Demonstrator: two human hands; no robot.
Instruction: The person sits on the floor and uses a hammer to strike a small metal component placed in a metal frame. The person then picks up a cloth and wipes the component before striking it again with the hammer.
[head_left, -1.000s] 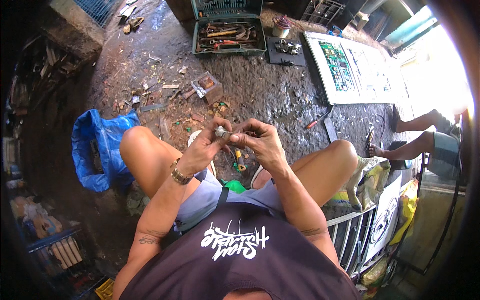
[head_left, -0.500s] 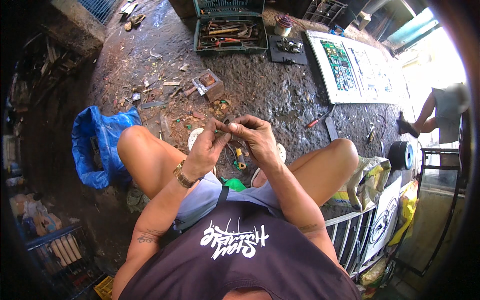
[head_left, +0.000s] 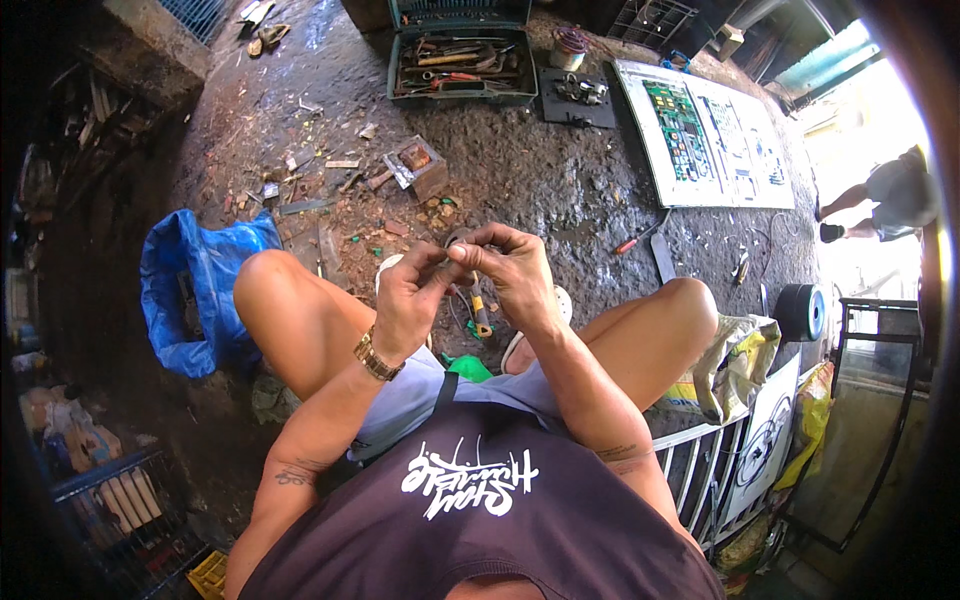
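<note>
Currently, an itemised account of your hands and the ground about you, placed by the rusty block (head_left: 426, 178).

Item: small dark part (head_left: 456, 238) — on your side of the block, a little to its right, held off the ground; mostly hidden by fingers, its shape not readable.
Item: your left hand (head_left: 405, 302), thumb and fingers pinched on the part, gold watch (head_left: 377, 357) at the wrist.
Item: your right hand (head_left: 512, 275), likewise pinching the part, its fingertips meeting those of the left.
Item: yellow-handled tool (head_left: 480, 318), on the ground between your feet, nearer you than the block.
Item: blue sack (head_left: 238, 270), mouth open, left of the block and nearer you.
Item: green toolbox (head_left: 465, 98), lid up, filled with hand tools, beyond the block.
Item: white panel (head_left: 715, 197) bearing green circuit boards (head_left: 680, 130), well to the block's right.
Item: red-handled screwdriver (head_left: 625, 246), right of the block — lying near that panel's lower corner.
</note>
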